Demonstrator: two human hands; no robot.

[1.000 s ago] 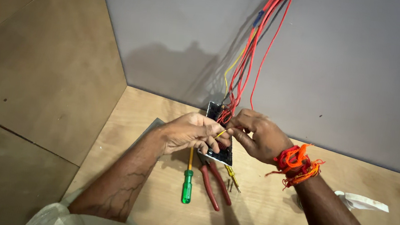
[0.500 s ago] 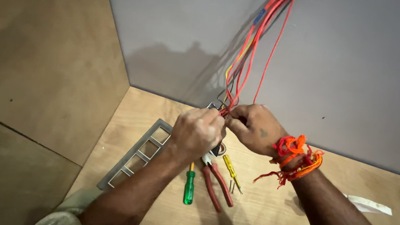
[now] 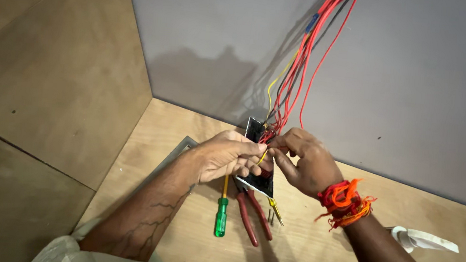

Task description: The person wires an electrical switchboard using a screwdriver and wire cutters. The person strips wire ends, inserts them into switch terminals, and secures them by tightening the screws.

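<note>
We have the switch plate right in the middle, held up off the wooden floor between both of our hands, its dark back tilted toward the grey wall. A bundle of wires, mostly red with a black one among them, drops down the wall and into the top of that plate, and a yellow wire loops down beside them to the spot where our fingertips meet. Our left hand is clenched, thumb and forefinger pinching that yellow wire just above the plate, while our right hand, with the orange and red thread tied at the wrist, closes its grip on the plate's upper edge and the wire ends there. By our reckoning the wiring is partway through: many red leads already run into the back, but this yellow one is not yet seated, and the plate is not mounted anywhere. Just below our hands lie the green-handled screwdriver, the red-handled pliers and a small yellow tester, all untouched for now. A grey frame peeks out under our left forearm, and a scrap of white tape sits well off to the right.
</note>
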